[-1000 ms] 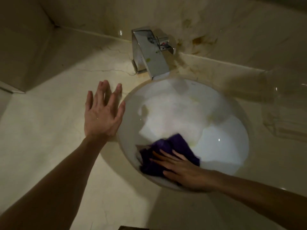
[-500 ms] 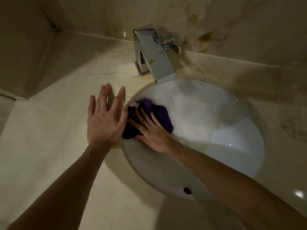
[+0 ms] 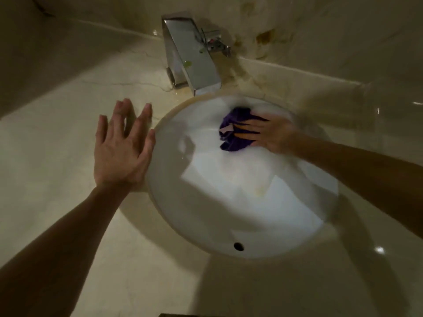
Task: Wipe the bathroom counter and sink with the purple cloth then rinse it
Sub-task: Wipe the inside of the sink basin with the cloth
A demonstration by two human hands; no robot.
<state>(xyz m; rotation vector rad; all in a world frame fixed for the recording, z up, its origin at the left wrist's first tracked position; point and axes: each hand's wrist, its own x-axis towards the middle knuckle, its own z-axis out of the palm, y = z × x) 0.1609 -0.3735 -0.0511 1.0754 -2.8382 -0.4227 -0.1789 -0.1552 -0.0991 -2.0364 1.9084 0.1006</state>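
- In the far part of the sink (image 3: 263, 227), just below the tap (image 3: 194, 58), lies the purple cloth (image 3: 233, 131), bunched, against the sloping white wall of the bowl.
- Right hand (image 3: 272, 135): flat, fingers straight and slightly spread, pressed on top of the cloth. The grip is not closed round it; the palm pins it to the bowl.
- Cloth lies under and just ahead of the right fingertips, on the hand's left. The bunch runs roughly front to back, across the line of the fingers.
- Left hand (image 3: 123, 147): open, fingers apart, holding nothing, resting on the desk (image 3: 57, 179) with its thumb side touching the sink's left rim. It looks like a brace.
- Right hand is on the cloth; left hand is well apart from it across the bowl.
- Judgement: sink wiping under way; the near bowl, round the overflow hole (image 3: 238, 246), lies toward the person, so a pull back would cover it.
- Tap spout sits close above the cloth. No running water seen; rinsing not yet begun.
- Right edge of the hand is blurred.
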